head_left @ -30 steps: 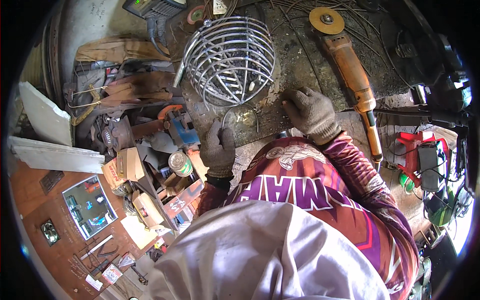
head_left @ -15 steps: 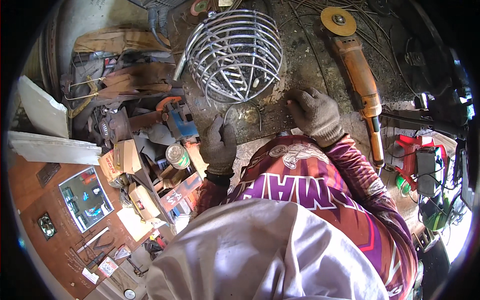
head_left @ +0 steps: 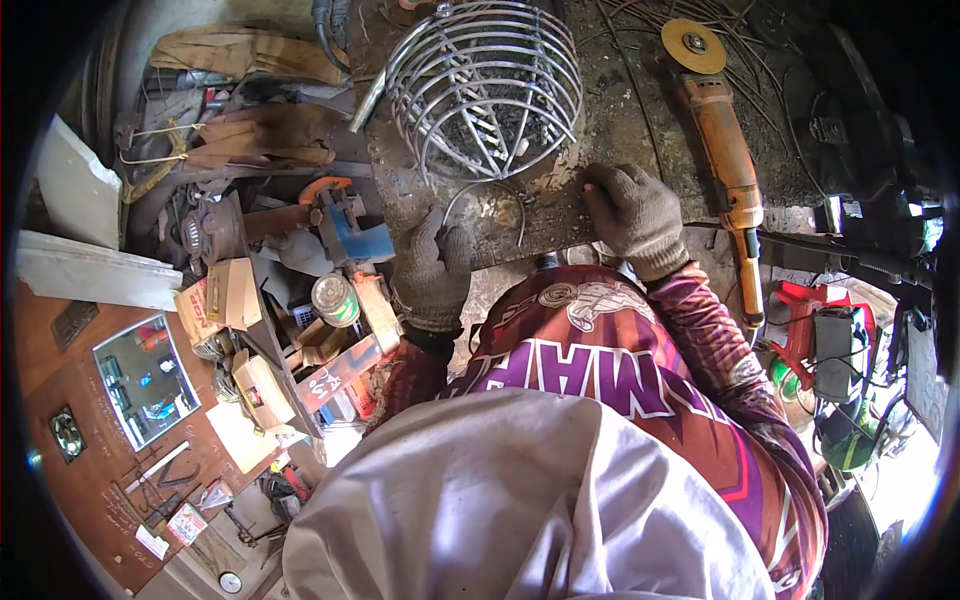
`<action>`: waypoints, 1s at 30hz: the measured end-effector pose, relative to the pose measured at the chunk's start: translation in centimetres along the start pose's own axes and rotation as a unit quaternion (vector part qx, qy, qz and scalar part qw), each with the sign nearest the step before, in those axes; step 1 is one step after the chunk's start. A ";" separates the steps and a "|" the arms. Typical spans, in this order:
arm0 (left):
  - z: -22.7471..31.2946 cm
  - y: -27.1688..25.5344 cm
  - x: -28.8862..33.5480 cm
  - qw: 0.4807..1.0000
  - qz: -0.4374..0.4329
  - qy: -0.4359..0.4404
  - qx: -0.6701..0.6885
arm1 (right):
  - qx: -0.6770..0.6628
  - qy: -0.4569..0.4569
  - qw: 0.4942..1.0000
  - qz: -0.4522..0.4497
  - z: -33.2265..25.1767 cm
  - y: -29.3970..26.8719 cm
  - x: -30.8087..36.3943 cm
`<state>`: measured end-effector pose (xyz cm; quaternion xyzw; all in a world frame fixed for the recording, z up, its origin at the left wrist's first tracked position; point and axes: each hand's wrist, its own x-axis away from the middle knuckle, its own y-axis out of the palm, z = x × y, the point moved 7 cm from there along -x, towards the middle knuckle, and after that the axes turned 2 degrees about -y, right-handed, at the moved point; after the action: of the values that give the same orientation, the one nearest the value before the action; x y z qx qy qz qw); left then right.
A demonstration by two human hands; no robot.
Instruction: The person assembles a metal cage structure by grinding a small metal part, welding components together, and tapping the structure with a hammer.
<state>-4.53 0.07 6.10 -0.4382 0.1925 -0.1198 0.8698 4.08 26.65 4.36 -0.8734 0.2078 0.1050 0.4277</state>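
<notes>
A round cage of bent shiny metal rods (head_left: 487, 92) sits on the dark, worn workbench (head_left: 560, 225), toward its far side. Close to the front edge is my left hand (head_left: 435, 275), in a grey-brown knit glove, its fingers slightly apart. Beside its fingertips lies a thin curved rod (head_left: 521, 215); whether they touch is unclear. My right hand (head_left: 637, 222), gloved alike, rests at the bench edge to the right of the cage. Its fingers are curled in, and anything inside them is hidden. An orange angle grinder (head_left: 727, 150) with a yellow disc (head_left: 693, 46) lies farther right.
Thin rods (head_left: 640, 95) are scattered over the back of the bench. Left of it stand a blue-and-orange tool (head_left: 358, 238), a tin can (head_left: 335, 300) and cardboard boxes (head_left: 235, 295). On the right, a red frame (head_left: 795, 322) sits beside cables.
The view has shifted slightly, so the cage appears higher and a little farther right. Both hands stay close to the front bench edge, with only slight movement.
</notes>
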 end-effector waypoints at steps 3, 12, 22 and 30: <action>-0.8 0.2 0.2 1.000 0.002 0.007 -0.024 | 0.002 0.015 1.000 -0.008 0.0 0.1 0.1; -0.2 -0.1 0.9 0.998 0.037 0.046 -0.024 | 0.005 0.033 0.999 -0.010 -0.4 -0.1 0.0; -0.2 -0.2 1.1 0.997 0.021 0.054 -0.041 | 0.017 0.025 1.000 -0.008 -0.3 0.0 0.3; -0.5 0.0 1.3 0.995 0.039 0.081 -0.038 | 0.018 0.031 0.999 -0.018 -0.3 -0.1 0.3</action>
<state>-3.62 -0.84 5.55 -0.4520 0.2837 -0.1135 0.8381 4.40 26.35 4.47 -0.8723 0.2066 0.0663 0.4383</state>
